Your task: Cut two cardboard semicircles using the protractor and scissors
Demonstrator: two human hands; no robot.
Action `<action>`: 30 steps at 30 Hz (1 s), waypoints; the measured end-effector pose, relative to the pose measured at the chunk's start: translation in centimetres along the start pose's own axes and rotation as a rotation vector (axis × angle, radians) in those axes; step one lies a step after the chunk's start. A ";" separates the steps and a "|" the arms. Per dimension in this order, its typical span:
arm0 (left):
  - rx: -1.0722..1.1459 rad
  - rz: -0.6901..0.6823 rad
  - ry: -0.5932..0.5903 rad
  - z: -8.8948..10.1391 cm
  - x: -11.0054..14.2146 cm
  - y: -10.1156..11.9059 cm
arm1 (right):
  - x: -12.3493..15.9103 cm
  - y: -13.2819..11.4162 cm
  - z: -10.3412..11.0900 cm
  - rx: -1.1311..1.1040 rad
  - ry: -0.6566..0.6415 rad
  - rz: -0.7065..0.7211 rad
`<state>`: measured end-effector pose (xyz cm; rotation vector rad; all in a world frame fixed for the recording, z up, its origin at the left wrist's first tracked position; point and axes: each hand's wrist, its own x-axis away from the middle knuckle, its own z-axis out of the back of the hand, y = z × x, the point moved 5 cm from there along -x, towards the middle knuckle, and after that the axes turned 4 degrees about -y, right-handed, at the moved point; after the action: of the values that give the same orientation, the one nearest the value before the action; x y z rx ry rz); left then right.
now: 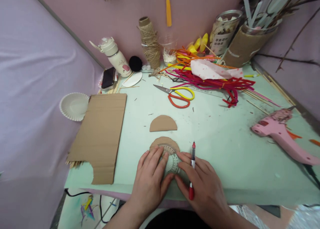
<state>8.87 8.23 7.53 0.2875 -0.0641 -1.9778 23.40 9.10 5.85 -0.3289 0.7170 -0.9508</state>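
Observation:
My left hand (150, 177) lies flat with fingers spread on a clear protractor (172, 162) that rests on a cardboard half-circle (163, 143). My right hand (201, 182) also presses on the protractor's right side, and a red marker pen (192, 169) is held between its fingers, tip pointing away from me. A second cardboard half-circle (163, 123) lies just beyond, apart from both hands.
A cut cardboard sheet (101, 132) lies at left by a paper plate (74, 106). Scissors (178, 95), pipe cleaners (212, 80), a twine spool (150, 42), a bottle (115, 57) and jars stand at the back. A pink glue gun (282, 134) lies at right.

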 end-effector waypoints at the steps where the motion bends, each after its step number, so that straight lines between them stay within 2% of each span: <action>1: 0.000 0.000 0.004 0.0 0.0 0.0 | 0.0 0.0 0.0 0.001 -0.005 0.002; 30: -0.033 0.057 0.015 0.3 -0.4 0.3 | -0.1 0.0 0.1 -0.005 -0.008 -0.001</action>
<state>9.24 8.41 7.92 0.2760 -0.0295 -1.9179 23.38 9.19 5.97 -0.3375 0.7124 -0.9477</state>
